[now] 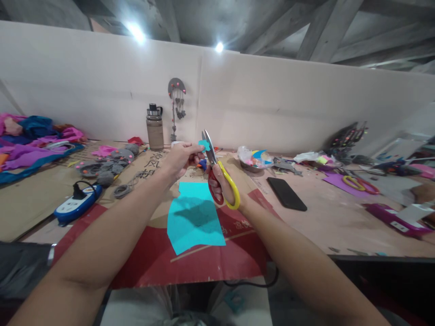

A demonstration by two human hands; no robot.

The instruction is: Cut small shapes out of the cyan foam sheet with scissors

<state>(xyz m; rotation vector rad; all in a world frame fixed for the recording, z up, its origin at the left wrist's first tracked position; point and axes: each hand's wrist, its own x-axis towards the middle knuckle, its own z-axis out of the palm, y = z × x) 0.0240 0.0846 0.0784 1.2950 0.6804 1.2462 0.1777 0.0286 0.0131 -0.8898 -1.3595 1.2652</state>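
Pinched in my left hand [181,158] is a small turquoise cut piece [204,145], thin like felt or paper. My right hand [219,183] grips scissors [233,185] with one yellow and one red handle loop. Their blades point up and stand slightly apart, right beside the small piece; whether they touch it I cannot tell. Below both hands, a larger turquoise sheet [195,222] with cut edges lies flat on a red and brown cardboard sheet [149,258].
A water bottle [155,129] stands by the white partition. Left are a blue power strip [78,203] and grey felt pieces [105,167]. Right are a bowl [251,165], a black phone [286,193], a purple power strip [390,219] and other scissors [360,184].
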